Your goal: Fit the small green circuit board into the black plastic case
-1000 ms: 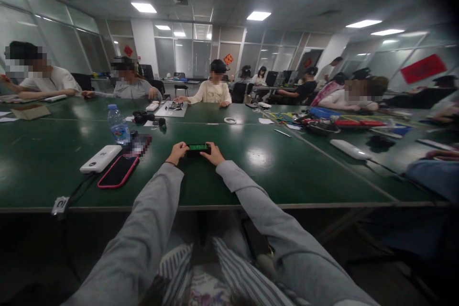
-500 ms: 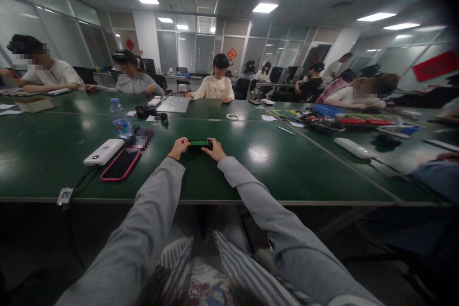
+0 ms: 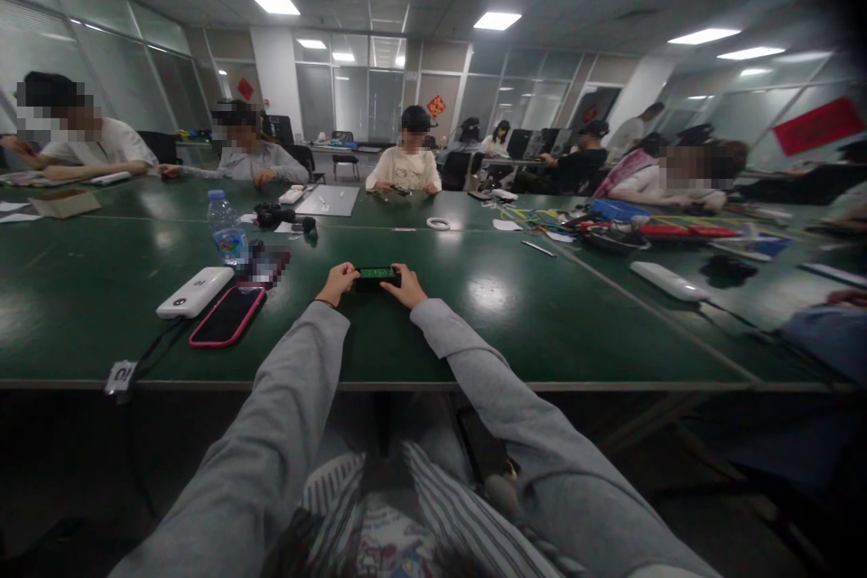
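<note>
Over the green table (image 3: 433, 334) I hold a small black smartphone (image 3: 377, 274) sideways, its screen lit green. My left hand (image 3: 337, 283) grips its left end, fingers closed with the thumb along the edge. The right end is in my right hand (image 3: 407, 285), whose thumb lies at the front near the screen. What the screen shows is too small to read. To the left of my hands a phone in a pink case (image 3: 228, 316) rests face up, with a white power bank (image 3: 195, 292) beside it.
A water bottle (image 3: 227, 228) stands behind the power bank. Further off are a roll of white tape (image 3: 438, 223), a pen (image 3: 538, 248) and a grey board (image 3: 327, 200). Cables and tools (image 3: 613, 230) lie at the right. A person (image 3: 405, 167) sits opposite; others sit around.
My hands keep their hold on the smartphone, almost unmoved. The view has shifted slightly. The person opposite has drawn a hand in from the board to their front.
</note>
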`<state>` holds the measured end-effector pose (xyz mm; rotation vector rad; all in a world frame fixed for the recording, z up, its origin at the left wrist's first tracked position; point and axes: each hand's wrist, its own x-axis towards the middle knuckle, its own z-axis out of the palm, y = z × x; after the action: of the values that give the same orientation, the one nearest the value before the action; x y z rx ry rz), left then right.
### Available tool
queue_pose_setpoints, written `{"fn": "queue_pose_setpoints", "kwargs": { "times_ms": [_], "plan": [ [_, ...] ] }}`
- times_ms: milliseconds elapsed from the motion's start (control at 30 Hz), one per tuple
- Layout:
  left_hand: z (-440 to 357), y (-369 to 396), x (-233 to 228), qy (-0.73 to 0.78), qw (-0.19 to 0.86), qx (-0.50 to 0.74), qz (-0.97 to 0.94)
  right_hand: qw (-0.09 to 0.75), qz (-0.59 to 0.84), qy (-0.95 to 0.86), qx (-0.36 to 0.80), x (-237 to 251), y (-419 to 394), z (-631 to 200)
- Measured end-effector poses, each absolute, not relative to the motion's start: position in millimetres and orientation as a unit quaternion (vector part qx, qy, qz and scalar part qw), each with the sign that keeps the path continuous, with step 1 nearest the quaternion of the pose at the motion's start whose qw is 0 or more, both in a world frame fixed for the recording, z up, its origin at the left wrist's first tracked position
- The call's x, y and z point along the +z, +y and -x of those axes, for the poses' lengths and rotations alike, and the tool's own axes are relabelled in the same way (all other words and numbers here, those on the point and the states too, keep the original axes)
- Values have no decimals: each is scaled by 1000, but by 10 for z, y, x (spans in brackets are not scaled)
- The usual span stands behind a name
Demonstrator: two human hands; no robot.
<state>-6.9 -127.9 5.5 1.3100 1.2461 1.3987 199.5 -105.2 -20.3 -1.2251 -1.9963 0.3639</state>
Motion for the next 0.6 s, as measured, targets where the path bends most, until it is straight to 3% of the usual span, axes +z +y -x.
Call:
{"fn": "queue_pose_setpoints", "kwargs": {
  "times_ms": [600],
  "plan": [
    [88,-1172,-46,488,401,569,-526,380,477,-779,148,-243,-1007,-1989]
  ]
}}
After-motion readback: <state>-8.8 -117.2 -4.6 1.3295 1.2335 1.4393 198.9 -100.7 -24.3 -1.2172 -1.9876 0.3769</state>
